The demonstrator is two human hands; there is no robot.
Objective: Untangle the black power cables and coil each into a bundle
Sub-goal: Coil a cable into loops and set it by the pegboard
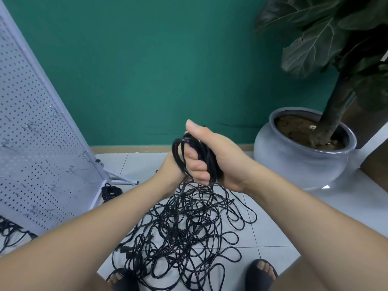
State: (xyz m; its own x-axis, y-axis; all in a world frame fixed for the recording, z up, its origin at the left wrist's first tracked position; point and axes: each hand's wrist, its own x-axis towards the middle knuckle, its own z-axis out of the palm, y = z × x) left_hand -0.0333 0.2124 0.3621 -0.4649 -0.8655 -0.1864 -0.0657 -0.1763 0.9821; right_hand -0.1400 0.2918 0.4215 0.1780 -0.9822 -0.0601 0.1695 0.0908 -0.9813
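Right hand [212, 158] fisted around coiled black cable [189, 152], left hand [171, 173] behind, grip hidden

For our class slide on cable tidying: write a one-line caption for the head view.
Right hand grips a half-wound coil, left hand behind it, above tangled black cables on the tiled floor.

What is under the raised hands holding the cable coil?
A tangled pile of black cables spreads over the white floor tiles, between two sandalled feet. The forearms cover its near-left edge.
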